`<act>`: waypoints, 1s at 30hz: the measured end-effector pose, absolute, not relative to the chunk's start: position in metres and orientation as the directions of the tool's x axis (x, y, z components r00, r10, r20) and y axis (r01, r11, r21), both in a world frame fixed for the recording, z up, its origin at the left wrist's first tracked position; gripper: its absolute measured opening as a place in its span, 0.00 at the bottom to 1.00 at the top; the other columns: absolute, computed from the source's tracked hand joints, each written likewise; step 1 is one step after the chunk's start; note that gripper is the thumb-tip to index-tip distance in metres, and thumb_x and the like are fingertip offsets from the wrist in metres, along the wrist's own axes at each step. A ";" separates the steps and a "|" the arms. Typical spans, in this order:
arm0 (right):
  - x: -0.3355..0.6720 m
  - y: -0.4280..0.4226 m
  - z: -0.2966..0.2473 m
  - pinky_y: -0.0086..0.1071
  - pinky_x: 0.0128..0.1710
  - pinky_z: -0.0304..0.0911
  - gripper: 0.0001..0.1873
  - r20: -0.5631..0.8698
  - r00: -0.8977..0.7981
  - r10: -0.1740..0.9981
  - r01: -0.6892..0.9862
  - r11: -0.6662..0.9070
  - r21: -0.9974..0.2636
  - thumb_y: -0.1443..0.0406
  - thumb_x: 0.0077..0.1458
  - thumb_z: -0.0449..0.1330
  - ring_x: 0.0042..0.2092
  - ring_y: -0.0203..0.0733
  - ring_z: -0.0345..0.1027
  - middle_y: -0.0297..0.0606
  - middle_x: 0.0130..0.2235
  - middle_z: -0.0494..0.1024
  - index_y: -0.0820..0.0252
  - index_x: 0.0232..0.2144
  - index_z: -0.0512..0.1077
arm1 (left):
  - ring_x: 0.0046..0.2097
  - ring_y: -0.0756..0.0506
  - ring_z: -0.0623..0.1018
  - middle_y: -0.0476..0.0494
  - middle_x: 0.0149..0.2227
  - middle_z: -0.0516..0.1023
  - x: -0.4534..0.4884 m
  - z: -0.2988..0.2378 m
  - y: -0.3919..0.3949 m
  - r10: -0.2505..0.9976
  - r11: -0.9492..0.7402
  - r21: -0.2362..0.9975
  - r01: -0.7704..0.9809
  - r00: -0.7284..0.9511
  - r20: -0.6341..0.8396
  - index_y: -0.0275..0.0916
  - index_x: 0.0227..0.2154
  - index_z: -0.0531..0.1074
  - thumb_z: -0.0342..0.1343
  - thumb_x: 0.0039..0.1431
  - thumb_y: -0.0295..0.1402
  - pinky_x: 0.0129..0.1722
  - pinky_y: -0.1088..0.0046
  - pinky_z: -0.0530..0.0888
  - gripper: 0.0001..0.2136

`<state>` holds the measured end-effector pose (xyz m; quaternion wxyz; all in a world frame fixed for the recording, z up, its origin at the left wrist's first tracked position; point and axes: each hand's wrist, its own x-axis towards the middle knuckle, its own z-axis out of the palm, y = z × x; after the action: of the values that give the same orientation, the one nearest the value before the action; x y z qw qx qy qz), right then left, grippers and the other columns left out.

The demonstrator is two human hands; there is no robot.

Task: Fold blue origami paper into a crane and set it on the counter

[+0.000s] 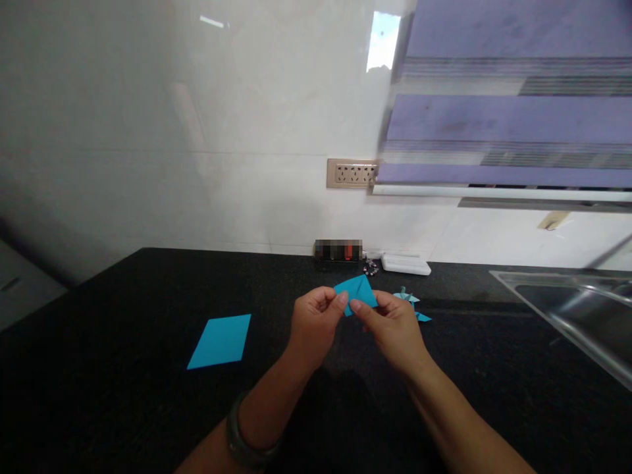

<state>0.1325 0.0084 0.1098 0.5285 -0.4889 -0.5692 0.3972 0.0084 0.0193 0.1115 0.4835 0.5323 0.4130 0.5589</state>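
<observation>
A small folded piece of blue paper [359,288] is held up between my two hands, above the dark counter. My left hand [316,319] pinches its left edge, thumb on the near face. On the other side my right hand [395,322] grips the lower right part, its thumb pressed near the bottom corner. Creases show on the upper right of the paper. To the left, a flat blue paper sheet [222,341] lies on the counter. Behind my right hand, folded blue paper pieces [413,306] are partly hidden by the fingers.
On the black counter [123,408], a dark box [338,251], a beaded ring [370,267] and a white flat object [405,264] stand along the wall. A metal sink [582,329] is at the right. Above are a wall socket [353,174] and a purple striped blind [494,125].
</observation>
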 end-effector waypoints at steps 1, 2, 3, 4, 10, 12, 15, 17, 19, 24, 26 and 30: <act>0.134 0.009 0.110 0.26 0.19 0.45 0.13 0.222 0.027 0.975 0.153 0.215 -0.965 0.59 0.47 0.59 0.21 0.29 0.49 0.29 0.18 0.61 0.64 0.22 0.69 | 0.23 0.54 0.64 0.52 0.18 0.65 0.009 0.111 0.019 0.981 -0.181 0.975 -0.129 0.044 0.188 0.33 0.18 0.66 0.56 0.48 0.36 0.24 0.78 0.61 0.11; 0.135 0.009 0.111 0.26 0.19 0.45 0.12 0.226 0.005 0.974 0.172 0.222 -0.960 0.59 0.47 0.59 0.21 0.29 0.49 0.28 0.18 0.61 0.64 0.21 0.68 | 0.24 0.54 0.65 0.52 0.19 0.67 0.009 0.111 0.020 0.982 -0.170 0.973 -0.156 0.056 0.181 0.33 0.20 0.67 0.56 0.48 0.36 0.25 0.78 0.62 0.11; 0.136 0.009 0.112 0.26 0.19 0.44 0.13 0.226 -0.030 0.974 0.193 0.227 -0.955 0.60 0.47 0.59 0.21 0.29 0.49 0.28 0.18 0.60 0.63 0.19 0.67 | 0.24 0.54 0.66 0.51 0.20 0.68 0.009 0.111 0.020 0.982 -0.160 0.971 -0.178 0.069 0.174 0.33 0.22 0.69 0.57 0.47 0.36 0.25 0.78 0.63 0.10; 0.136 0.009 0.114 0.25 0.19 0.44 0.13 0.221 -0.068 0.973 0.210 0.231 -0.950 0.60 0.46 0.59 0.21 0.29 0.49 0.28 0.17 0.59 0.63 0.17 0.65 | 0.25 0.53 0.66 0.50 0.21 0.69 0.008 0.111 0.020 0.982 -0.150 0.971 -0.188 0.083 0.168 0.33 0.24 0.70 0.57 0.47 0.36 0.26 0.78 0.63 0.10; 0.138 0.010 0.118 0.25 0.21 0.52 0.12 0.187 -0.097 0.978 0.055 0.193 -0.980 0.58 0.45 0.59 0.23 0.31 0.56 0.30 0.22 0.66 0.61 0.26 0.68 | 0.23 0.53 0.64 0.50 0.20 0.68 0.004 0.109 0.021 0.979 -0.162 0.985 -0.061 0.116 0.168 0.32 0.23 0.71 0.56 0.47 0.38 0.23 0.77 0.62 0.11; 0.139 0.010 0.117 0.25 0.20 0.52 0.12 0.188 -0.058 0.980 0.007 0.189 -0.982 0.57 0.44 0.60 0.22 0.30 0.57 0.30 0.21 0.66 0.62 0.25 0.68 | 0.24 0.53 0.64 0.49 0.21 0.68 0.004 0.109 0.020 0.974 -0.178 0.984 0.005 0.144 0.175 0.32 0.24 0.71 0.56 0.48 0.38 0.23 0.77 0.61 0.11; 0.140 0.011 0.116 0.24 0.20 0.52 0.12 0.212 0.002 0.977 -0.019 0.212 -0.977 0.59 0.43 0.62 0.21 0.29 0.56 0.29 0.19 0.66 0.63 0.21 0.68 | 0.24 0.53 0.63 0.51 0.20 0.66 0.007 0.109 0.018 0.969 -0.166 0.986 0.016 0.190 0.160 0.33 0.24 0.70 0.55 0.48 0.38 0.23 0.78 0.60 0.11; 0.140 0.011 0.115 0.24 0.20 0.52 0.12 0.217 0.067 0.974 -0.045 0.220 -0.974 0.60 0.43 0.62 0.21 0.29 0.55 0.29 0.19 0.66 0.63 0.21 0.68 | 0.24 0.53 0.63 0.51 0.20 0.66 0.008 0.109 0.017 0.961 -0.126 0.992 -0.024 0.244 0.128 0.33 0.23 0.69 0.55 0.49 0.38 0.24 0.78 0.60 0.11; 0.139 0.011 0.115 0.24 0.20 0.52 0.12 0.206 0.111 0.972 -0.069 0.214 -0.974 0.59 0.44 0.62 0.20 0.29 0.55 0.28 0.19 0.66 0.62 0.21 0.68 | 0.24 0.53 0.64 0.50 0.20 0.67 0.008 0.110 0.017 0.948 -0.109 0.993 -0.041 0.295 0.116 0.32 0.22 0.69 0.54 0.49 0.38 0.25 0.77 0.60 0.11; 0.138 0.010 0.115 0.25 0.22 0.52 0.10 0.210 -0.014 0.978 -0.046 0.209 -0.977 0.61 0.42 0.63 0.23 0.30 0.56 0.29 0.21 0.66 0.63 0.22 0.69 | 0.23 0.53 0.62 0.51 0.19 0.64 0.006 0.110 0.016 0.935 -0.187 0.982 -0.005 0.307 0.179 0.33 0.20 0.69 0.54 0.49 0.38 0.24 0.77 0.59 0.12; 0.139 0.009 0.115 0.25 0.23 0.52 0.10 0.247 0.000 0.969 -0.013 0.247 -0.969 0.62 0.43 0.63 0.24 0.30 0.55 0.29 0.21 0.65 0.63 0.20 0.70 | 0.24 0.53 0.61 0.52 0.19 0.63 0.006 0.110 0.016 0.926 -0.220 0.975 0.006 0.317 0.207 0.33 0.20 0.69 0.54 0.49 0.38 0.24 0.77 0.58 0.13; 0.139 0.008 0.114 0.27 0.23 0.50 0.11 0.253 0.077 0.965 -0.033 0.256 -0.966 0.61 0.44 0.62 0.24 0.31 0.54 0.30 0.21 0.64 0.63 0.18 0.71 | 0.23 0.54 0.58 0.53 0.19 0.58 0.005 0.109 0.014 0.917 -0.240 0.970 0.038 0.335 0.214 0.33 0.18 0.66 0.53 0.50 0.38 0.23 0.77 0.57 0.13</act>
<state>0.1389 0.0083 0.1139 0.5882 -0.4386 -0.5309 0.4241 0.0055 0.0143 0.1090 0.4950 0.6501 0.3673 0.4444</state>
